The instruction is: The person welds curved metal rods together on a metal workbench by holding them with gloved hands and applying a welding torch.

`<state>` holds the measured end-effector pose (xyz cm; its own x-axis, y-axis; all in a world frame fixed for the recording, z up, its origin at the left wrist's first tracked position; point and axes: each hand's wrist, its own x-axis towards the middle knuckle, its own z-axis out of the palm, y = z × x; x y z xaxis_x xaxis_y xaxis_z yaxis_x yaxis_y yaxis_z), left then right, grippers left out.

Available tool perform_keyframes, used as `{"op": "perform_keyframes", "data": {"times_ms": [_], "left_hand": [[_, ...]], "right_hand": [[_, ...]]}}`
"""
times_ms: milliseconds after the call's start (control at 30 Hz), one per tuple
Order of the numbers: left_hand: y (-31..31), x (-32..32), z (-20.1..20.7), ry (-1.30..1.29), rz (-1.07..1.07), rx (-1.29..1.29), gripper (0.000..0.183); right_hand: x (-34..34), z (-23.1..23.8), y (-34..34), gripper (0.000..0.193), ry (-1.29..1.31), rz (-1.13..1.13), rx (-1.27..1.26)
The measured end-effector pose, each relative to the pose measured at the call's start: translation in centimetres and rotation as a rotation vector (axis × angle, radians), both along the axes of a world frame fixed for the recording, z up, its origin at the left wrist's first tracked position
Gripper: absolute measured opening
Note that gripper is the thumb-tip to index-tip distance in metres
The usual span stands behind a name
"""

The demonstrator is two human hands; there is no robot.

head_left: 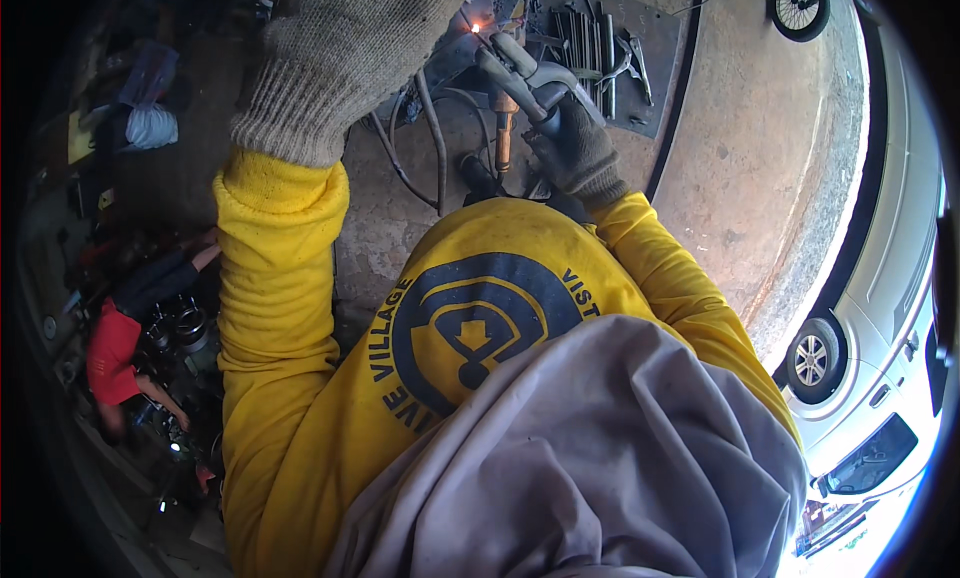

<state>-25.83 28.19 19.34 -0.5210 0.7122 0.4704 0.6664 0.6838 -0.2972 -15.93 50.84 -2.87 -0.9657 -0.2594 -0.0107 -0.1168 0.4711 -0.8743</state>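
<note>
My right hand (pixel 578 148), in a dark grey work glove, is closed round the handle of a grey welding electrode holder (pixel 515 70). Just off the holder's jaws, a small orange-white spot (pixel 475 28) glows near a thin rod against dark metal. My left hand (pixel 355 53), in a thick knitted beige glove, is raised large at the top left, close to the glow. Its fingers run out past the upper edge, so what they hold or touch is hidden. Below the holder, an orange-brown cylindrical handle (pixel 503 143) points down toward me.
Metal rods (pixel 585 53) and locking pliers (pixel 638 70) lie on a dark metal plate (pixel 655 38) at the right. Bent tubes (pixel 432 128) stand below the left hand. A person in red (pixel 113 353) bends over machine parts at the far left. A silver vehicle (pixel 870 378) stands right.
</note>
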Motion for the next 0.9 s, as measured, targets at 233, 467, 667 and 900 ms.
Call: {"op": "perform_keyframes", "data": {"times_ms": [233,467,667,900], "left_hand": [[-0.3,0.0,-0.4,-0.009,-0.051,0.075,0.013],[-0.5,-0.2,-1.1,0.102,-0.055,0.046,0.018],[-0.2,0.3,-0.4,-0.053,0.083,-0.069,0.027],[-0.6,-0.6,-0.8,0.124,-0.012,-0.078,0.036]], "right_hand": [[-0.9,2.6,-0.7,0.055,-0.185,0.010,0.079],[-0.2,-0.1,-0.4,0.049,0.023,-0.019,0.050],[-0.7,0.3,-0.8,0.052,0.099,-0.004,0.017],[-0.3,-0.4,-0.4,0.057,0.093,0.041,0.069]]}}
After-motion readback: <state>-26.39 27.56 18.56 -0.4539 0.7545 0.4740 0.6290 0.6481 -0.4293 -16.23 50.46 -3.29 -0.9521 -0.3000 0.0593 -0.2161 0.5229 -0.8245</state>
